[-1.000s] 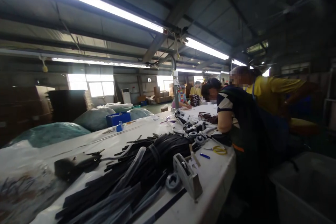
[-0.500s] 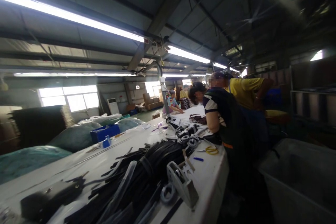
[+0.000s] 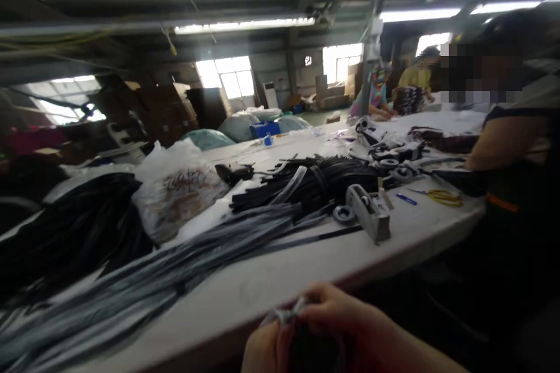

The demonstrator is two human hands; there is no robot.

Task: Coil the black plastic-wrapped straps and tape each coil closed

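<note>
At the bottom of the view, just off the table's near edge, both my hands are close together. My left hand (image 3: 263, 348) is closed on a thin greyish strip (image 3: 285, 316), its fingers bent. My right hand (image 3: 330, 310) pinches the same strip from the other side. Whether the strip is cloth or plastic cannot be made out, and its lower part is lost in the dark between my hands. Beyond them on the table lie a bundle of black strips (image 3: 345, 178), a long bundle under clear plastic (image 3: 175, 280) and a grey tape dispenser (image 3: 366, 213).
A tape roll (image 3: 344, 214), a blue pen (image 3: 406, 199) and yellow-handled scissors (image 3: 444, 197) lie on the white table (image 3: 271, 268). A filled plastic bag (image 3: 179, 192) stands at left beside a black pile (image 3: 79, 227). A co-worker's arm (image 3: 510, 137) leans over the right side.
The view has swung left and down, so the table's things appear further right. Both my hands have come into view at the bottom, holding the greyish strip.
</note>
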